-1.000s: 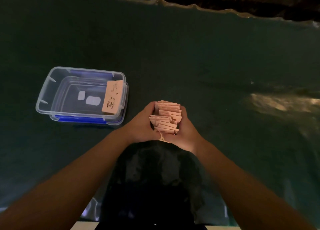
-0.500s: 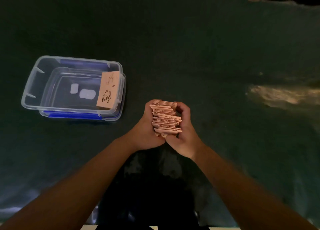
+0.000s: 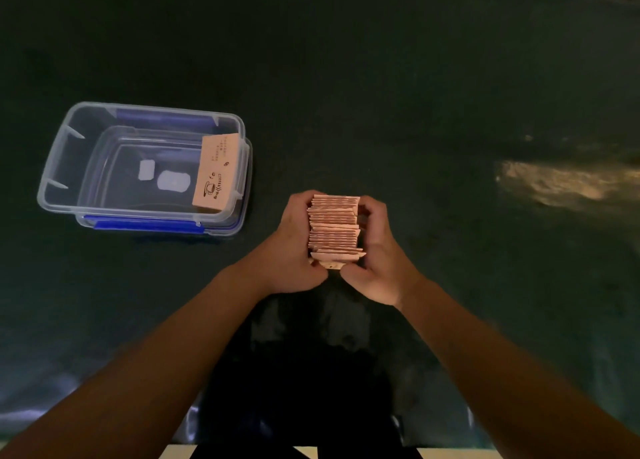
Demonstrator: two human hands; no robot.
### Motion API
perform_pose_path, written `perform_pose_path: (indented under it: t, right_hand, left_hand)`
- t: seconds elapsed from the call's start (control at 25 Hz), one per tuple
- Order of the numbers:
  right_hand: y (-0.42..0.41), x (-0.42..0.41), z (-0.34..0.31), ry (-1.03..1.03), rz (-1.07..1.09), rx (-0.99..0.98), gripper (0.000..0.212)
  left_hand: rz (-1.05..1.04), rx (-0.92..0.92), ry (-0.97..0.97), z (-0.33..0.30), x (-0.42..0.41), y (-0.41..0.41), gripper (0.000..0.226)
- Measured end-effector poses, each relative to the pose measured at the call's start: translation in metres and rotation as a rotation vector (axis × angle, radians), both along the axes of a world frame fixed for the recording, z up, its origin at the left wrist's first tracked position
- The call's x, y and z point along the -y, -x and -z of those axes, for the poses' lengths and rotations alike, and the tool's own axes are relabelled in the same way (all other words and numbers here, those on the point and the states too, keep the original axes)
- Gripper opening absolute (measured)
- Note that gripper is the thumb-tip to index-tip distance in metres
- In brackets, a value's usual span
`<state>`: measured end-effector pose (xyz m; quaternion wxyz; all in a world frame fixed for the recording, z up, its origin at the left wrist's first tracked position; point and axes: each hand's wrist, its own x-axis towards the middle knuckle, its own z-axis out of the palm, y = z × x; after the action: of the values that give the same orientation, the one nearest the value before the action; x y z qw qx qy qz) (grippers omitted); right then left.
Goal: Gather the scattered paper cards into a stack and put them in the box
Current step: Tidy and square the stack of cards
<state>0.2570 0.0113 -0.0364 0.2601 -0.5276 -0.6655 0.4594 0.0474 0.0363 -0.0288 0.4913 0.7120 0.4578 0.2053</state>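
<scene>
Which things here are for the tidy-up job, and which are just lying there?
For the job:
- card stack, squeezed between left hand and right hand
- clear box
- card leaning in the box

Just there:
- green cloth
- two white labels on the box bottom

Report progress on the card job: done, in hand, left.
Done: no loose cards show on the dark cloth; one card leans inside the clear box. In hand: left hand and right hand squeeze the uneven card stack. Left: square it and place it in the box.
</scene>
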Motion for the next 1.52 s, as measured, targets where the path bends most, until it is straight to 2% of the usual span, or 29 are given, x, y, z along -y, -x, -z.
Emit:
perform_pose_path:
  t: [0.28,0.48,0.64,0.8,0.88,1.0,1.08,1.2,1.32,1.52]
  right_hand:
    - [0.009,-0.005,-0.002,-0.044,0.060,0.037,0.089]
    - [0.017,-0.006,-0.003,0.023,-0.006,0.070,0.090]
    - [0.009,-0.005,-0.010,0.064,-0.059,0.061,0.109]
    - [0.003,-0.004,-0.019,0.007,-0.084,0.102,0.123]
    - [0.007,-0.003,-0.017,0.009,-0.052,0.112,0.119]
    - [0.015,-0.001,-0.012,0.019,0.015,0.086,0.098]
    - [0.016,-0.003,-0.012,-0.010,0.039,0.077,0.093]
    - [0.014,-0.005,-0.009,-0.012,0.037,0.078,0.096]
    - [0.014,-0.003,-0.006,0.066,-0.016,0.113,0.103]
    - [0.021,-0.005,-0.006,0.059,0.041,0.061,0.101]
  left_hand:
    - [-0.045,-0.014,-0.043,-0.010,-0.005,-0.002,0.096]
    - [0.018,-0.084,-0.008,-0.003,-0.002,0.006,0.096]
    - [-0.030,-0.014,0.030,-0.008,-0.002,0.008,0.106]
    - [-0.028,-0.014,0.022,-0.011,-0.003,0.006,0.110]
    - [-0.014,-0.014,0.026,-0.012,-0.002,0.003,0.109]
    - [0.008,-0.026,0.024,-0.016,-0.001,0.000,0.098]
    - [0.011,-0.039,0.004,-0.020,-0.002,0.000,0.092]
    - [-0.010,-0.047,0.022,-0.023,-0.004,0.003,0.106]
    - [0.000,-0.070,0.130,-0.023,-0.004,0.009,0.125]
    - [-0.023,-0.053,0.030,-0.027,-0.002,0.007,0.111]
